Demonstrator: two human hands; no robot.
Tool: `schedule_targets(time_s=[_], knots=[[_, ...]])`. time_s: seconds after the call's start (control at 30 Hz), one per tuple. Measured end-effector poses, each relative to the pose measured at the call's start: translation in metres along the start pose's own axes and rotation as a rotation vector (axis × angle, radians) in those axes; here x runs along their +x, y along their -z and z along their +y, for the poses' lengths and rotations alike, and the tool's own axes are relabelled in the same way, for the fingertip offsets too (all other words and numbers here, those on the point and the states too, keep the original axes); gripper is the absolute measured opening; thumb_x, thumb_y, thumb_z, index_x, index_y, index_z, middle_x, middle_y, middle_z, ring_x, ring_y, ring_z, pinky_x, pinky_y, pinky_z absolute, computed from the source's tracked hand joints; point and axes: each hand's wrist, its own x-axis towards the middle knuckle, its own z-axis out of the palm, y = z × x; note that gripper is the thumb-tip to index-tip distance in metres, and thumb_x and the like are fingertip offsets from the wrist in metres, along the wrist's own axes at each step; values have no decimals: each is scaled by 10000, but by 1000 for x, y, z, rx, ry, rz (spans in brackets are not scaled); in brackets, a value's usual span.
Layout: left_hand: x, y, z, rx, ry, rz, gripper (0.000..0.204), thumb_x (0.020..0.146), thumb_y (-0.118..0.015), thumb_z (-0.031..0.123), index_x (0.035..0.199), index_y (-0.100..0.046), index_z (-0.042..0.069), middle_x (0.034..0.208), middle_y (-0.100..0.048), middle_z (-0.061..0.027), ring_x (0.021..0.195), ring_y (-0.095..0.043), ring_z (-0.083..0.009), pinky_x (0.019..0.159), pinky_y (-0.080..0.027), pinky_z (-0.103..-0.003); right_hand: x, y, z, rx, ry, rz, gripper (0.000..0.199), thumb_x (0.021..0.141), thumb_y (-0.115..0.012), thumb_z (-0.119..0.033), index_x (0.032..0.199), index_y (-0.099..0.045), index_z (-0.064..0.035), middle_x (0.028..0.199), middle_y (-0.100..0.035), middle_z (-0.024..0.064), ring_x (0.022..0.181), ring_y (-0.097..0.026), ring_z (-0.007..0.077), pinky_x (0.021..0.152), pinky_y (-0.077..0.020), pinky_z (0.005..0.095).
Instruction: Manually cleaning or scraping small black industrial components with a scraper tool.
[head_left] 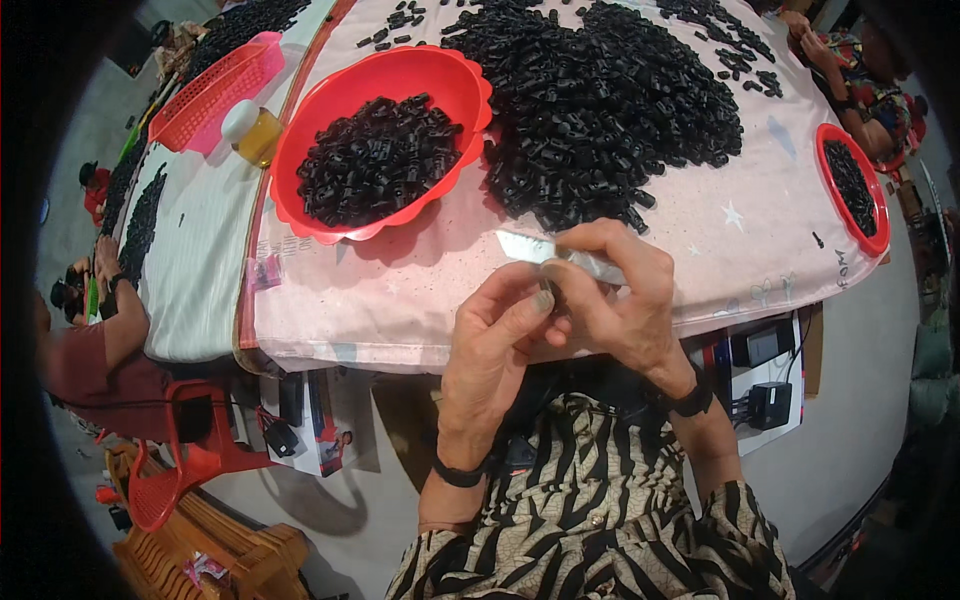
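Just over the near edge of the pink cloth, my two hands meet. My right hand [625,295] is closed around a flat, shiny cutter blade [525,246] with a slanted tip, which points left. My left hand [505,330] pinches a small dark piece, mostly hidden by the fingers, right under the blade. Beyond them spreads a large heap of small black plastic parts [600,110]. To the left of the heap stands a red scalloped bowl [290,170] with more black parts [380,160] inside.
A smaller red bowl [880,240] of black parts sits at the right edge. Left of the big bowl are a jar of yellow liquid [255,135] and a pink basket [210,95]. Other people work around the tables; a red chair [200,450] stands at lower left.
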Motion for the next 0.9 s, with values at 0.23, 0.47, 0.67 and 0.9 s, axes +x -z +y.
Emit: schedule_targets(time_s=[0.23, 0.47, 0.67, 0.9], knots=[[-1, 0, 3, -60, -50, 128, 324, 936, -552, 103, 1233, -532, -25, 988, -598, -105, 813, -541, -148, 711, -450, -222, -9, 4, -6, 130, -310, 92, 183, 813, -686, -60, 953, -613, 32, 804, -651, 99, 713, -649, 152, 574, -503, 265], [-4, -2, 3, -46, -51, 98, 267, 946, -556, 116, 1181, -569, -11, 937, -636, -69, 752, -560, -107, 683, -462, -214, -21, 9, -10, 133, -304, 115, 153, 818, -668, -46, 936, -613, 34, 825, -657, 107, 692, -658, 161, 566, -507, 265], [0, 0, 1, -12, -97, 171, 259, 948, -533, 102, 1176, -567, -17, 914, -621, -52, 710, -530, -97, 672, -460, -210, -26, 3, -13, 103, -20, 1, 247, 759, -718, -25, 962, -578, -7, 764, -627, 122, 603, -643, 258, 494, -485, 327], [-1, -1, -1, -7, -110, 162, 256, 948, -530, 92, 1171, -570, -27, 923, -614, -53, 717, -516, -100, 680, -449, -206, -29, 4, -13, 60, -11, -18, 244, 756, -729, -46, 941, -571, -19, 762, -629, 117, 604, -643, 255, 491, -478, 330]])
